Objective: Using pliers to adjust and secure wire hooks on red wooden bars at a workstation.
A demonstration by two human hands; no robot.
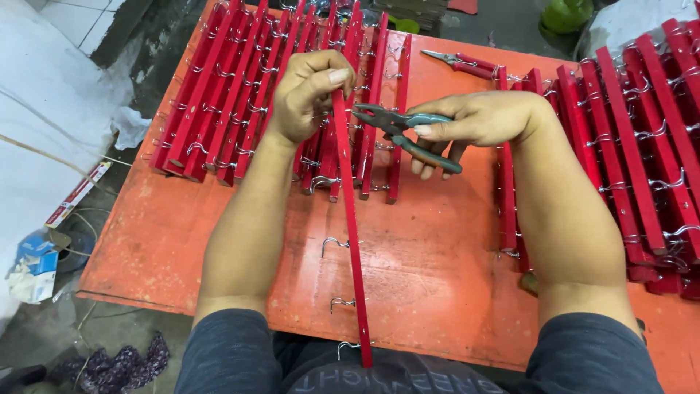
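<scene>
Head view, looking down over an orange-red table [437, 292]. Left hand [310, 95] closed around the upper end of a long red strip [350, 226], thumb pressed along its top; strip held nearly upright in the view, running from the fist down to the near table edge, with three small metal hooks [334, 244] projecting from its left side. Right hand [477, 120] clamped on the grey-green handles of a pair of pliers [405, 131], fingers wrapped beneath, thumb on top. Pliers held level, nose pointing left, tips just beside the strip immediately below the left fist; contact between tips and strip not discernible.

Behind the left hand: a stack of red hooked strips [219, 95] lying side by side, fanned across the far left of the table. To the right, under and beyond the right forearm: a second stack of like strips [642, 138] with wire hooks. At the far edge, between the two stacks: a second pair of pliers with red handles [463, 63], lying flat, untouched. On the floor at lower left: a blue and white carton [33, 266] and a dark rag [120, 361].
</scene>
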